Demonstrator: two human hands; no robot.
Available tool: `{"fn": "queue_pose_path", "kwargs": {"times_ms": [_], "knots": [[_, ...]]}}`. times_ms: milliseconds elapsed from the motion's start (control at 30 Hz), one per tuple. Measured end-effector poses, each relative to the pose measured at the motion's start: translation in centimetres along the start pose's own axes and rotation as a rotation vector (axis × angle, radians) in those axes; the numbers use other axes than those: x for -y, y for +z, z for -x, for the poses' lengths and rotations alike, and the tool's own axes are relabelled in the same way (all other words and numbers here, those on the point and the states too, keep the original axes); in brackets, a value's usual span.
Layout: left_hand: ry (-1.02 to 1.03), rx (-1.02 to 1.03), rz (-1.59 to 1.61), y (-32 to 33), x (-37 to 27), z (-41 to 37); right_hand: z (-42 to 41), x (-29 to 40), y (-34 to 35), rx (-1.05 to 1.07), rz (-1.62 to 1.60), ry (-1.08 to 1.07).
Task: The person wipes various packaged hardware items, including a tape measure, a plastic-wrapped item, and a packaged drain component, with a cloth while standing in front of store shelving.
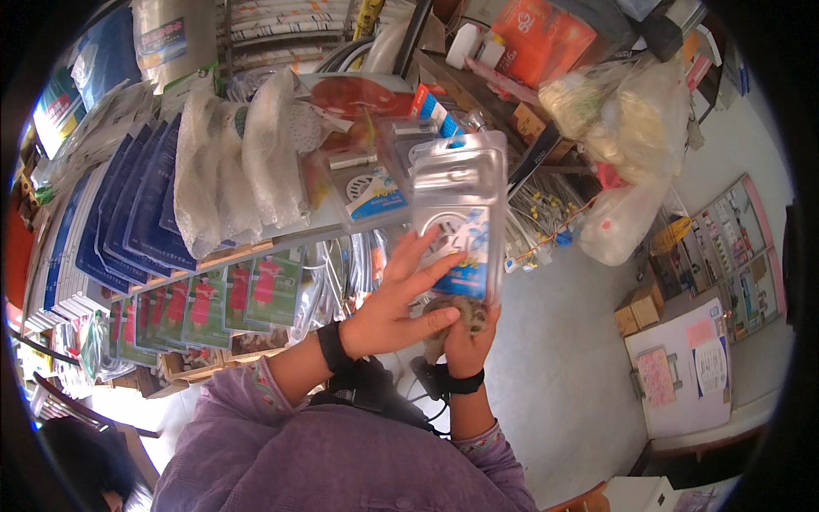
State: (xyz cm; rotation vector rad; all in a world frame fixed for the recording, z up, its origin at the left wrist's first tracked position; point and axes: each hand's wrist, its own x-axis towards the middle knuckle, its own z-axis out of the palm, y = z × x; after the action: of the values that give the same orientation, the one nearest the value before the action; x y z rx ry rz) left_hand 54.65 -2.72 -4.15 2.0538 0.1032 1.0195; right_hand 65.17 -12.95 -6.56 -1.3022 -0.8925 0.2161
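A clear plastic blister pack (pixel 497 192) stands before me, with a blue and white printed card and what looks like a round floor drain grate inside. My right hand (pixel 472 342) is shut at the pack's lower end. Bunched between that hand and the pack is a brownish-grey cloth (pixel 435 349). My left hand (pixel 397 301) lies spread over the pack's lower left front, fingers apart, its thumb pointing across the cloth. Another similar blister pack (pixel 377 221) lies on the table just left of the held one, partly overlapped by it.
Bubble-wrapped items (pixel 275 153) and blue packets (pixel 150 211) crowd the table's left side. Below hang green packages (pixel 269 291). Orange bags (pixel 537 45) and tied plastic bags (pixel 627 211) are at the right. Grey floor (pixel 550 384) shows beyond my right hand.
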Motion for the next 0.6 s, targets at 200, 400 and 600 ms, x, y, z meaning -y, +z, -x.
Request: {"fn": "queue_pose_path", "kwargs": {"times_ms": [200, 400, 600], "knots": [[-0.128, 0.124, 0.555, -3.2, 2.0, -0.9, -1.3, -4.0, -2.3, -0.273, -0.384, 0.216], [-0.742, -0.315, 0.924, -5.5, 6.1, 2.4, -1.6, -3.6, -2.5, -0.297, -0.458, 0.254], [-0.745, -0.506, 1.103, -5.7, 8.7, 2.4, -1.4, -3.4, -2.8, -0.289, -0.455, 0.312]]}}
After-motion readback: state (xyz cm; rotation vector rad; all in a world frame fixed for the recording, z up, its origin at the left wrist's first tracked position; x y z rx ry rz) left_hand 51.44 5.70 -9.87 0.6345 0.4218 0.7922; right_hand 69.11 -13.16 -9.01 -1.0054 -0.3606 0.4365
